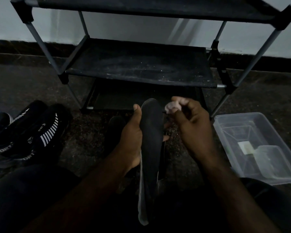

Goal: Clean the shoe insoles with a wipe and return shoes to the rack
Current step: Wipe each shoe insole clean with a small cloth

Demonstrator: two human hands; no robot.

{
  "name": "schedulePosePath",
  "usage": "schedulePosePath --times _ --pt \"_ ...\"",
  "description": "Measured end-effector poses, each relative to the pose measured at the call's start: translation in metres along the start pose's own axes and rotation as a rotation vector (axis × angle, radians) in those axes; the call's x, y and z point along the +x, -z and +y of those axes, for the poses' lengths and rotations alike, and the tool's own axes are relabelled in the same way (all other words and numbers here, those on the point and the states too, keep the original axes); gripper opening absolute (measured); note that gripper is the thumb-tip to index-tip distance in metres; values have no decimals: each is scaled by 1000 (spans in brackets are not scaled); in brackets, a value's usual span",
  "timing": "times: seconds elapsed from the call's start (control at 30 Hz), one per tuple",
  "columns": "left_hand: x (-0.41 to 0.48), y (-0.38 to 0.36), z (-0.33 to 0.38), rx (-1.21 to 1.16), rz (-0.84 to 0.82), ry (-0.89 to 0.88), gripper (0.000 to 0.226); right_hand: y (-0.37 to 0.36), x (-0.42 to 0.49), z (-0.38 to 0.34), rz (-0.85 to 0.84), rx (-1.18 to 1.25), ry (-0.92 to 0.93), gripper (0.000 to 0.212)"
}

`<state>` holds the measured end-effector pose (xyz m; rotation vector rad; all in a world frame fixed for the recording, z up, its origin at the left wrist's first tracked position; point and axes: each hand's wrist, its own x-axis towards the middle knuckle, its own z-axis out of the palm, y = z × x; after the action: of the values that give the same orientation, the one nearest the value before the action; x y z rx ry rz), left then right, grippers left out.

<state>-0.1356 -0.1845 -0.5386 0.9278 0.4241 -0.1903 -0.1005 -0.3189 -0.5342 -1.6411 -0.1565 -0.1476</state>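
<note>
**Currently: Insole Wiping Step in Hand**

Nearest to me, the insole (pixel 152 143) is off the floor, centred between both forearms. The left hand (pixel 131 142) is clamped on it: the thumb lies along the left edge and the fingers wrap behind, with their tips showing at the right edge. The insole's long axis runs from my lap out toward the rack. The rounded end points away and up, and the narrow end points back at me. The dark face is toward the camera.

The right hand (pixel 191 125) pinches a crumpled wipe (pixel 172 107) just beside the far end of the insole, on its right. I cannot tell whether the wipe touches the surface.

I judge the step to be wiping, with the return to the rack not yet begun. The next move calls for pressing the wipe flat on the dark face and stroking along the length, while the left hand braces from behind.

Further out, a pair of black shoes (pixel 39 132) sits on the floor at left and a clear plastic box (pixel 242 121) at right. Beyond both stands the rack (pixel 141 68), its middle shelf dusty.
</note>
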Motion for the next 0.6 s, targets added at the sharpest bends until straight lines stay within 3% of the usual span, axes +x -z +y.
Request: schedulePosePath --times 0.2,0.33,0.5,0.6 --pt "0 3 0 27 26 -41 73 -8 -6 17 -104 -424 326 11" --pt "4 5 4 -36 38 -56 74 -16 -24 20 -265 -401 298 15" --pt "-1 0 -12 3 11 -45 64 -16 -17 21 -59 -445 346 14" --pt "-6 -9 -21 58 -8 -15 55 -12 -6 16 63 -417 276 11"
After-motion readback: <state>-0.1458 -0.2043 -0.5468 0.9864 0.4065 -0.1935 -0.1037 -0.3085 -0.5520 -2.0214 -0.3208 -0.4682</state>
